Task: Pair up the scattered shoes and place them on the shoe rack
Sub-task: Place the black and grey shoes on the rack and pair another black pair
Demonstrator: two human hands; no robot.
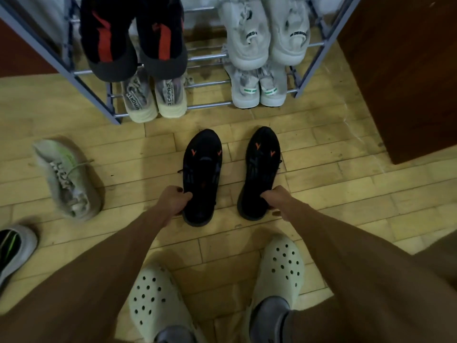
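Two black shoes with orange marks stand side by side on the wooden floor, toes toward the shoe rack (210, 105). My left hand (174, 198) grips the heel opening of the left black shoe (202, 167). My right hand (277, 198) grips the heel of the right black shoe (263, 159). The metal rack holds a black-and-red pair (133, 35) and a pale grey pair (264, 28) on its upper bars. A cream pair (154, 99) and a white pair with green tabs (257, 89) sit lower.
A loose grey-green sneaker (66, 179) lies on the floor at the left. Another grey shoe with green stripes (12, 248) shows at the left edge. A dark wooden cabinet (408, 70) stands to the right of the rack. My feet wear pale clogs (158, 300).
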